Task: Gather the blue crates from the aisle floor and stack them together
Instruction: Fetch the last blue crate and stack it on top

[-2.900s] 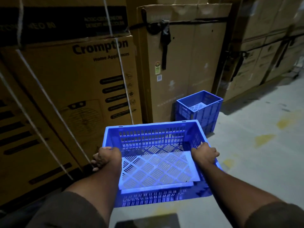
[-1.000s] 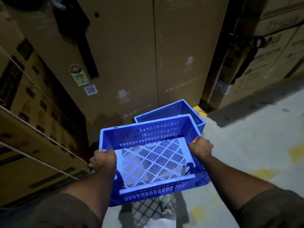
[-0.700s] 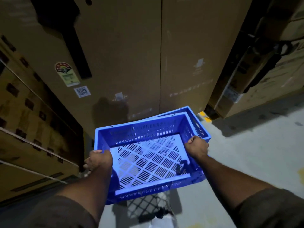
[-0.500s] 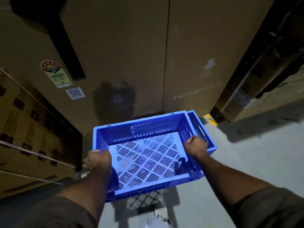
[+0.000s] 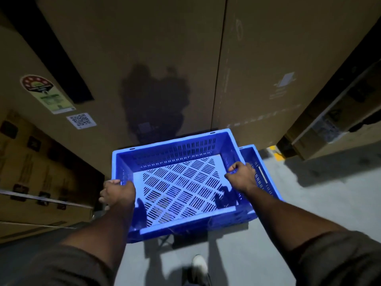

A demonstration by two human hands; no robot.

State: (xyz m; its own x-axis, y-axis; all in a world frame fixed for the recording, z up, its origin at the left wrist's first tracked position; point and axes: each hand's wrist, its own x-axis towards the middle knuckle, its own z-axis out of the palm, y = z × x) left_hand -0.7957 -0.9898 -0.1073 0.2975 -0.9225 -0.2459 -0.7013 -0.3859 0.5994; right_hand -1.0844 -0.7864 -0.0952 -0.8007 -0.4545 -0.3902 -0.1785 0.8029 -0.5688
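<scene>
I carry a blue slotted crate [image 5: 181,182] in the air, level, in front of me. My left hand [image 5: 116,193] grips its left rim and my right hand [image 5: 241,177] grips its right rim. A second blue crate [image 5: 261,172] stands on the floor below and to the right; the carried crate hides most of it, and only its right wall and rim show. The carried crate hangs above it, shifted to the left.
Tall cardboard cartons [image 5: 144,58] stand close ahead and at left, with more cartons [image 5: 334,124] at right. Grey concrete floor [image 5: 319,203] stretches to the right. My white shoe [image 5: 199,265] shows below the crate.
I have walked up to the floor crate with the carried crate. The floor crate has slid under the carried one, and the cartons now fill the view.
</scene>
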